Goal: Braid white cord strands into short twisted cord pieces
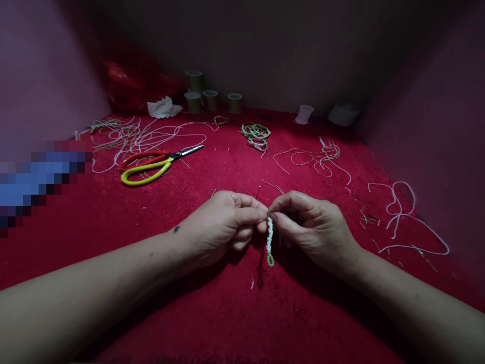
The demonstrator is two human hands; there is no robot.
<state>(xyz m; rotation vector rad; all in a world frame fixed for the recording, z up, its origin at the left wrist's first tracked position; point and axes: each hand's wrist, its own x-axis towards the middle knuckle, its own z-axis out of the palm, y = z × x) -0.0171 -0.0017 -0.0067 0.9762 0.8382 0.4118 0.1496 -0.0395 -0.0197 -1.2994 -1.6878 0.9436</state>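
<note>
White braid (270, 235), vertical; loop (268, 260) down

Matt cloth (151, 303), glossy scissor handles (151, 179)

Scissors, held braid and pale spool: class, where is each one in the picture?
Scissors (165, 163): head view, on the yellow handle.
Held braid (270, 235): head view, on its white length.
Pale spool (303, 115): head view, on its middle.
</note>
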